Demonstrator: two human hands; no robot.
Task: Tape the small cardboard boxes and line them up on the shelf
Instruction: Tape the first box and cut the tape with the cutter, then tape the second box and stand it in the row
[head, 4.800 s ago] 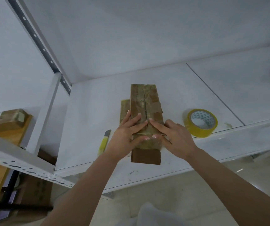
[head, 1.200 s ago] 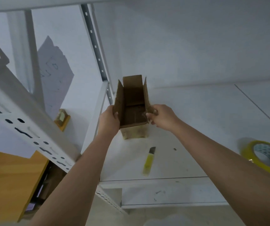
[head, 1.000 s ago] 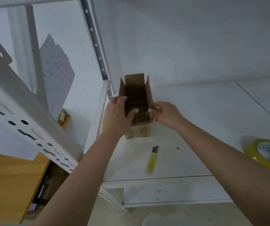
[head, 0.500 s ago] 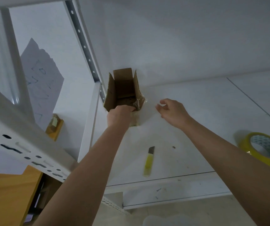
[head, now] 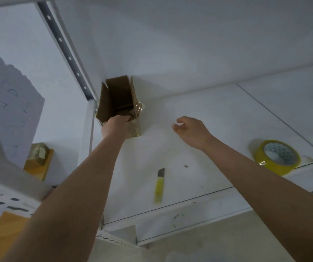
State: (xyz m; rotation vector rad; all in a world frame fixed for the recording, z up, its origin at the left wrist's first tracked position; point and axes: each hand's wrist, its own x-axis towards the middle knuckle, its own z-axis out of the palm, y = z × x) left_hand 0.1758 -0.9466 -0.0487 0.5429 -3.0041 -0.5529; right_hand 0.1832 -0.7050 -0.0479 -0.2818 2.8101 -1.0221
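Observation:
A small cardboard box (head: pixel 117 97) stands upright in the back left corner of the white shelf (head: pixel 208 120), its top flaps open and clear tape on its lower part. My left hand (head: pixel 116 126) grips the box's near edge. To the right of the box, my right hand (head: pixel 192 130) hovers over the shelf with fingers loosely curled, holding nothing. A roll of yellow tape (head: pixel 277 156) lies at the shelf's right front.
A yellow utility knife (head: pixel 159 186) lies near the shelf's front edge. A perforated metal upright (head: pixel 65 48) runs along the shelf's left side. Beyond it, a taped box (head: pixel 36 154) rests on a wooden surface, and a torn paper sheet (head: pixel 10 103) hangs on the wall.
The box went from lying flat under both hands to standing open in the back left corner. My right hand let go and drew back to the right; my left hand stays on the box.

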